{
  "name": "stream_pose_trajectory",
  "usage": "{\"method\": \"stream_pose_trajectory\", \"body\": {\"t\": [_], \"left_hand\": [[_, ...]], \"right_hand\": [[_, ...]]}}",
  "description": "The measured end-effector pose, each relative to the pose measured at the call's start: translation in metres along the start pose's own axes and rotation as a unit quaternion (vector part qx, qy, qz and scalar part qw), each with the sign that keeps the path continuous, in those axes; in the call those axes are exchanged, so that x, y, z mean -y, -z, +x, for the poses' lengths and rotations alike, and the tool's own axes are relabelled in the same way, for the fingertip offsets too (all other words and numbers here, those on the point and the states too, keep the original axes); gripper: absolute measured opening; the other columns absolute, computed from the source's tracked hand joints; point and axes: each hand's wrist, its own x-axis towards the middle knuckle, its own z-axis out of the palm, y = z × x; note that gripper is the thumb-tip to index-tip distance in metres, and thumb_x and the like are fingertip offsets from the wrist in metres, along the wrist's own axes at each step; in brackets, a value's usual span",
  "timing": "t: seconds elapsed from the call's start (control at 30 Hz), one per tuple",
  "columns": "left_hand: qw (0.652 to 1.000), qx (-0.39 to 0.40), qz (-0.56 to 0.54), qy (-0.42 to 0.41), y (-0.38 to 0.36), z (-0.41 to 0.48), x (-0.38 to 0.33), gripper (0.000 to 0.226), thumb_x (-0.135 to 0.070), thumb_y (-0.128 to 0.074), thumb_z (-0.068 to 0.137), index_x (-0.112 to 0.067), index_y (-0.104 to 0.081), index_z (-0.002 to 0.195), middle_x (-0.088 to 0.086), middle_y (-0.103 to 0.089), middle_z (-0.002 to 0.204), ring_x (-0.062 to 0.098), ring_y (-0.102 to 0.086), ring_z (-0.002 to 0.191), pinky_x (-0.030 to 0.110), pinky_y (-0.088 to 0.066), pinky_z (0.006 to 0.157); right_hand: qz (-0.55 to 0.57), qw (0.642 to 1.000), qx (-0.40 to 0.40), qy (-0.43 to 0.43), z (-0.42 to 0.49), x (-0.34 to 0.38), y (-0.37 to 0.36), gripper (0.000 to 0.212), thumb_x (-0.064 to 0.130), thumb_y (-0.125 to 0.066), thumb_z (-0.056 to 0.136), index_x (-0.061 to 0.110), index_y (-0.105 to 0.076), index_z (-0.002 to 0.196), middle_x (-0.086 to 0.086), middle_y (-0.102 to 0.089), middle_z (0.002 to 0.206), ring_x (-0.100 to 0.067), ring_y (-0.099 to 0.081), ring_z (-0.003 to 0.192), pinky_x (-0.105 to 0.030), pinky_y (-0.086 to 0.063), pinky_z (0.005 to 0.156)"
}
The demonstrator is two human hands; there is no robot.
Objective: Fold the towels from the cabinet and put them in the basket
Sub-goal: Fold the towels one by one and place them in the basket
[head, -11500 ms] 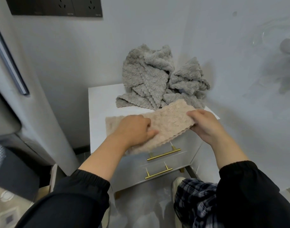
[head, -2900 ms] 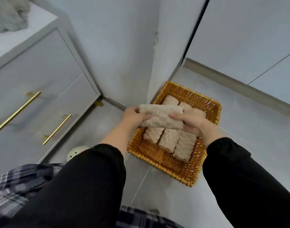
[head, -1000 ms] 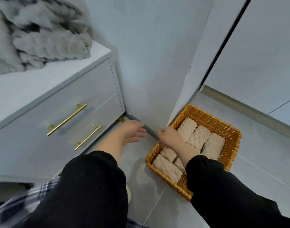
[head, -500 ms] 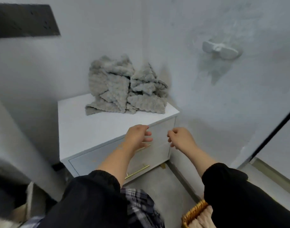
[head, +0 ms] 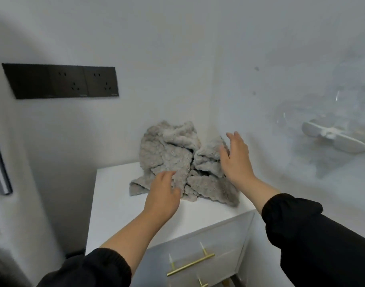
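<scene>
Towels [head: 173,160], grey and nubbly, lie in a crumpled heap at the back right corner of the white cabinet [head: 113,206], pushed against both walls. The left hand [head: 164,196] reaches to the lower front of the heap, palm down, fingers straight and loosely together, their tips over the front fold. Whether they touch the cloth cannot be told. The right hand [head: 235,159] is raised at the heap's right side, fingers spread and straight, thumb toward the towels, palm facing the pile. It holds nothing, and contact with the cloth is unclear. Both arms wear black sleeves [head: 301,228].

The cabinet top in front of and left of the heap is bare white. Below its front edge is a drawer with a gold bar handle [head: 191,264]. On the pale wall [head: 177,48] behind, up and to the left, sits a black socket panel [head: 63,80]. On the right wall hangs a white fixture [head: 333,139], blurred.
</scene>
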Motion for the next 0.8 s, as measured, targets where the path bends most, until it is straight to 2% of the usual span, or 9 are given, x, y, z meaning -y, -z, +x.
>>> {"method": "stream_pose_trajectory", "body": {"t": [0.13, 0.3, 0.43, 0.57, 0.67, 0.7, 0.73, 0.77, 0.8], "left_hand": [[0.997, -0.062, 0.032, -0.029, 0.0, 0.032, -0.001, 0.054, -0.016, -0.043, 0.098, -0.018, -0.024, 0.149, 0.004, -0.015, 0.157, 0.018, -0.013, 0.144, 0.028, -0.013, 0.115], [0.98, -0.112, 0.148, -0.072, 0.002, 0.084, -0.006, 0.065, -0.042, -0.036, 0.099, -0.028, -0.002, 0.152, 0.0, 0.011, 0.16, 0.02, 0.011, 0.147, 0.044, -0.002, 0.12], [0.969, -0.044, 0.221, -0.104, -0.007, 0.124, 0.004, 0.066, -0.057, -0.02, 0.097, -0.034, 0.012, 0.15, -0.003, 0.02, 0.158, 0.02, 0.02, 0.145, 0.047, 0.005, 0.118], [0.967, 0.056, 0.229, -0.1, -0.022, 0.139, 0.035, 0.069, -0.063, -0.016, 0.093, -0.037, 0.019, 0.147, -0.004, 0.017, 0.159, 0.018, 0.012, 0.147, 0.047, -0.002, 0.119], [0.977, 0.061, 0.191, -0.072, -0.033, 0.145, 0.051, 0.076, -0.07, -0.015, 0.087, -0.037, 0.019, 0.147, -0.003, 0.015, 0.16, 0.018, 0.008, 0.147, 0.048, -0.006, 0.119], [0.981, 0.059, 0.175, -0.059, -0.037, 0.148, 0.052, 0.078, -0.071, -0.015, 0.085, -0.037, 0.017, 0.147, -0.003, 0.014, 0.16, 0.018, 0.008, 0.147, 0.048, -0.005, 0.119], [0.984, 0.057, 0.161, -0.047, -0.042, 0.15, 0.052, 0.081, -0.074, -0.015, 0.083, -0.037, 0.017, 0.148, -0.003, 0.013, 0.16, 0.018, 0.008, 0.147, 0.048, -0.004, 0.119], [0.987, 0.054, 0.149, -0.035, -0.046, 0.152, 0.051, 0.085, -0.077, -0.014, 0.079, -0.038, 0.016, 0.148, -0.004, 0.013, 0.16, 0.018, 0.008, 0.147, 0.047, -0.003, 0.119], [0.988, 0.053, 0.141, -0.025, -0.051, 0.155, 0.051, 0.089, -0.08, -0.014, 0.075, -0.038, 0.016, 0.148, -0.004, 0.013, 0.16, 0.018, 0.009, 0.147, 0.047, -0.001, 0.119]], "right_hand": [[-0.028, 0.998, 0.04, 0.049, 0.051, 0.009, -0.015, 0.051, 0.037, -0.029, 0.103, 0.014, -0.028, 0.148, -0.005, -0.015, 0.159, -0.019, -0.013, 0.146, -0.033, -0.014, 0.118], [0.054, 0.989, 0.119, -0.063, 0.097, 0.01, -0.045, 0.055, 0.039, -0.029, 0.103, 0.012, -0.018, 0.151, -0.009, -0.027, 0.155, -0.026, -0.03, 0.141, -0.033, -0.026, 0.11], [0.071, 0.976, 0.156, -0.132, 0.105, -0.018, -0.09, 0.06, 0.04, -0.028, 0.103, 0.01, -0.011, 0.152, -0.01, -0.019, 0.158, -0.027, -0.022, 0.144, -0.034, -0.021, 0.114], [0.089, 0.976, 0.109, -0.168, 0.106, -0.044, -0.12, 0.067, 0.046, -0.035, 0.1, 0.01, -0.012, 0.152, -0.013, -0.026, 0.155, -0.029, -0.029, 0.141, -0.035, -0.026, 0.111], [0.109, 0.975, 0.091, -0.173, 0.111, -0.05, -0.135, 0.072, 0.05, -0.041, 0.097, 0.01, -0.015, 0.151, -0.013, -0.034, 0.151, -0.03, -0.036, 0.137, -0.036, -0.031, 0.108], [0.102, 0.975, 0.09, -0.178, 0.114, -0.051, -0.14, 0.066, 0.047, -0.043, 0.097, 0.009, -0.024, 0.148, -0.013, -0.041, 0.146, -0.031, -0.041, 0.133, -0.036, -0.034, 0.105], [0.092, 0.976, 0.087, -0.18, 0.116, -0.052, -0.143, 0.053, 0.042, -0.045, 0.098, 0.008, -0.042, 0.138, -0.013, -0.053, 0.134, -0.031, -0.049, 0.123, -0.035, -0.039, 0.097], [0.089, 0.976, 0.082, -0.181, 0.119, -0.053, -0.148, 0.034, 0.036, -0.048, 0.098, 0.009, -0.06, 0.113, -0.011, -0.064, 0.11, -0.031, -0.058, 0.105, -0.034, -0.044, 0.084], [0.096, 0.976, 0.07, -0.183, 0.12, -0.055, -0.149, 0.026, 0.029, -0.051, 0.097, 0.013, -0.063, 0.081, -0.007, -0.064, 0.082, -0.028, -0.059, 0.081, -0.032, -0.043, 0.068]]}}
